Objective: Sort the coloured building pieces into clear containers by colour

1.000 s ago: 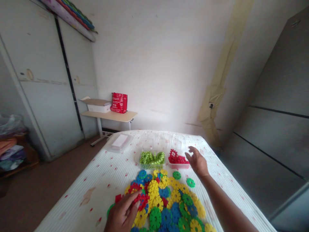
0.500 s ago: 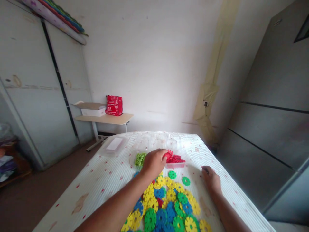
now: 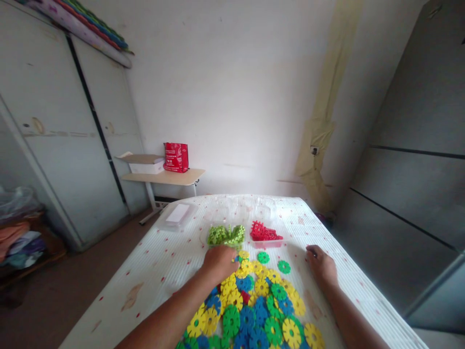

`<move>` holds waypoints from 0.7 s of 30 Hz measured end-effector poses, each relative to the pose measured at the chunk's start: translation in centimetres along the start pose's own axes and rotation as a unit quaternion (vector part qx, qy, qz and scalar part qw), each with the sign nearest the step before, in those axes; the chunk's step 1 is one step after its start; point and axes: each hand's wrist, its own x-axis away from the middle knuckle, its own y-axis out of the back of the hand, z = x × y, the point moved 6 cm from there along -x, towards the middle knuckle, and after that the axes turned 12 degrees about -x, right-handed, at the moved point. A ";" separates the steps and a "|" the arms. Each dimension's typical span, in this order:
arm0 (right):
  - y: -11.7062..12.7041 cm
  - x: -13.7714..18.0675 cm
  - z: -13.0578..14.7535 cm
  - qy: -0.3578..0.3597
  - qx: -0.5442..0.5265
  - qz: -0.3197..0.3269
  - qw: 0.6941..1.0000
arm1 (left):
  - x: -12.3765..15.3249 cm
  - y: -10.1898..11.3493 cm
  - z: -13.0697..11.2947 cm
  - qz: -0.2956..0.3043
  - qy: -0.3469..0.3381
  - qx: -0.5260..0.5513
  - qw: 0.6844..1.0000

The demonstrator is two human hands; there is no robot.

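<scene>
Reaching over the far left part of the pile of loose discs (image 3: 260,310), the left hand (image 3: 220,261) had its fingers bent downward; whether they pinched a disc I could not tell. Yellow and blue discs lay right beside them. The right hand (image 3: 322,266) rested on the tabletop (image 3: 156,271) to the right of the pile, fingers curled, their grip hidden. Half a second earlier the left hand had been at the red pieces (image 3: 266,232), pinching one; it had since drawn back, uncovering the green pieces (image 3: 227,235) in their clear container, while the right hand had hardly moved. A translucent case (image 3: 178,215) lay farther left. The left forearm (image 3: 174,308) blocked some of the pile.
</scene>
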 end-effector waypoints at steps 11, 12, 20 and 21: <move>-0.2 0.1 0.1 -0.010 0.028 0.003 1.000 | -1.6 1.2 -2.8 -0.003 -0.012 -0.014 1.000; -0.3 0.1 0.1 -0.011 0.028 0.003 1.000 | -2.4 2.1 -3.1 -0.017 -0.011 -0.007 1.000; 0.1 0.2 0.6 -0.004 0.007 0.005 1.000 | -5.7 5.8 -3.0 -0.117 0.035 0.053 0.991; 0.2 0.2 0.6 -0.003 0.001 0.006 1.000 | -4.9 5.6 -2.5 -0.117 0.040 0.058 0.991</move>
